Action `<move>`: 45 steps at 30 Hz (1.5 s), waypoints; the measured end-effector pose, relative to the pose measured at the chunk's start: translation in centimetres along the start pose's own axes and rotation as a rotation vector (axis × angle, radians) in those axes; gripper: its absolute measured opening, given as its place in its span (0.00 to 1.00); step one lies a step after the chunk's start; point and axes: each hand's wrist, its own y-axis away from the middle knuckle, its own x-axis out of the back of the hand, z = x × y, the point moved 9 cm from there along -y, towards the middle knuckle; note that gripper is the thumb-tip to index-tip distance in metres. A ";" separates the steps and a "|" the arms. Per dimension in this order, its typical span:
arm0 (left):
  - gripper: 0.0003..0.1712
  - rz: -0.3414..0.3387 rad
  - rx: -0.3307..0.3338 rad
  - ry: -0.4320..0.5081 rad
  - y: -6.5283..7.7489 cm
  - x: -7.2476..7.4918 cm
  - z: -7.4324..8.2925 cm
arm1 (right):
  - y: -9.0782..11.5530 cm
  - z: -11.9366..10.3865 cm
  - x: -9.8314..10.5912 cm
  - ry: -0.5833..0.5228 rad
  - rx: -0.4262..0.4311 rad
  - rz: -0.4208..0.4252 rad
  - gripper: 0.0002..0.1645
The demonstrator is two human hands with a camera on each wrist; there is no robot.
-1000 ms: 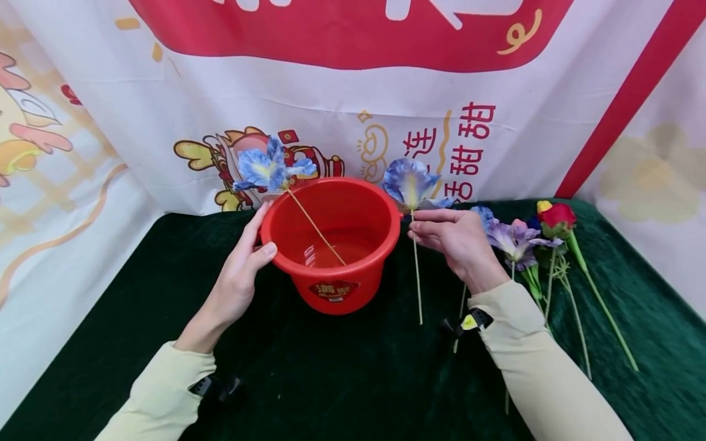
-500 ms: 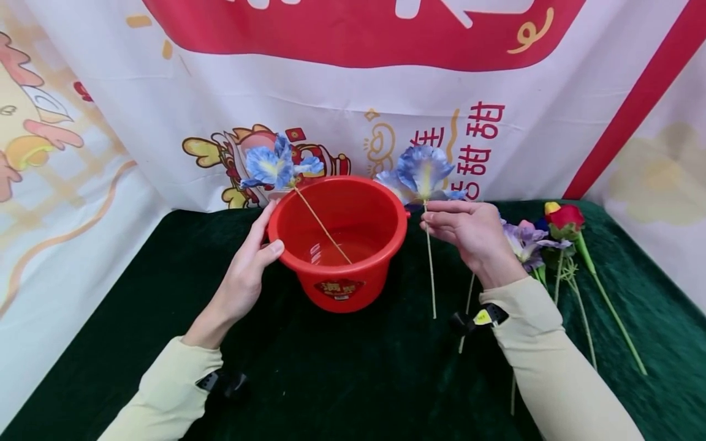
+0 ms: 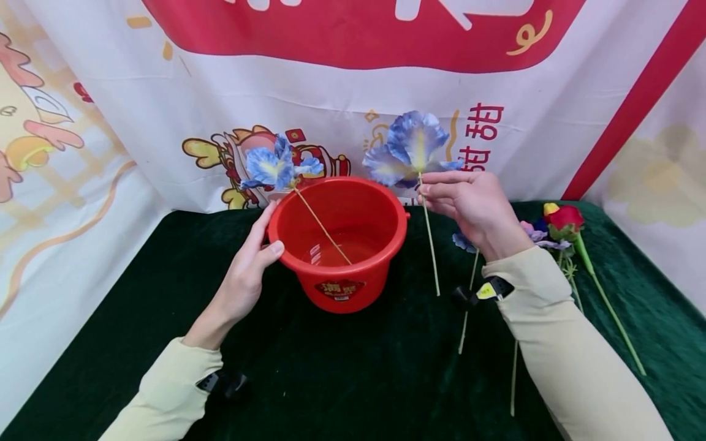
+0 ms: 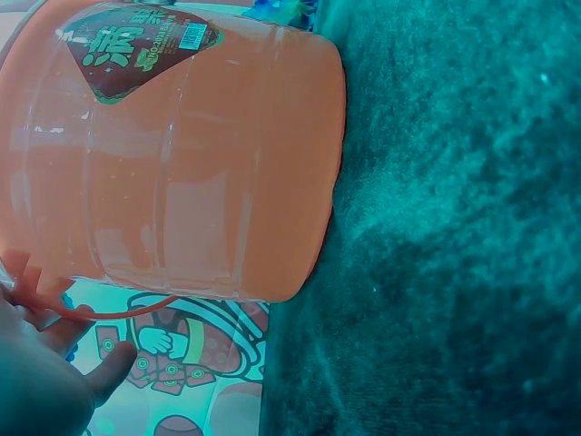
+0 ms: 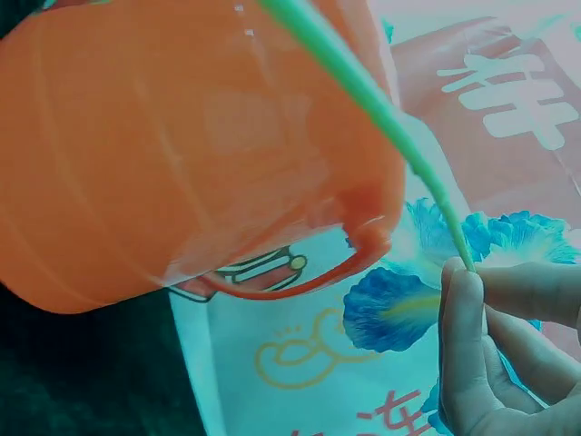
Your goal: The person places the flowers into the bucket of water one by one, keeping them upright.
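Note:
A red bucket (image 3: 376,280) stands on dark green cloth. My left hand (image 3: 241,277) grips its left side, thumb on the rim; in the left wrist view the fingers (image 4: 111,372) are by the bucket's thin handle (image 4: 136,312). Leaning inside the bucket is a blue artificial iris (image 3: 271,166), its bloom above the rim. My right hand (image 3: 477,205) pinches another blue iris just under the bloom (image 3: 416,144), right of the bucket. That stem (image 5: 399,136) hangs down outside the bucket, and its lower end is free.
Right of the bucket, partly behind the right arm, lie several artificial flowers, among them a red rose (image 3: 565,218), a purple bloom (image 3: 551,244) and a blue one (image 3: 463,242). A printed white cloth backdrop (image 3: 331,86) rises behind the green cloth (image 3: 353,380).
My right hand has first shifted slightly right, then lifted the iris higher and tilted its bloom toward the bucket. The left hand keeps its hold on the bucket.

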 end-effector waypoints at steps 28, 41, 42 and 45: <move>0.38 0.002 0.007 -0.028 0.1 0.1 -0.2 | -1.4 -4.7 -9.6 0.117 0.056 -0.141 0.18; 0.38 -0.002 -0.018 -0.007 0.0 0.1 -0.1 | -2.0 -5.5 -11.9 0.129 0.079 -0.128 0.17; 0.38 -0.002 -0.021 -0.006 0.0 0.1 -0.1 | -2.0 -5.6 -12.0 0.126 0.082 -0.126 0.16; 0.38 -0.005 -0.018 -0.007 0.0 0.0 -0.2 | -2.2 -6.0 -12.2 0.113 0.098 -0.119 0.16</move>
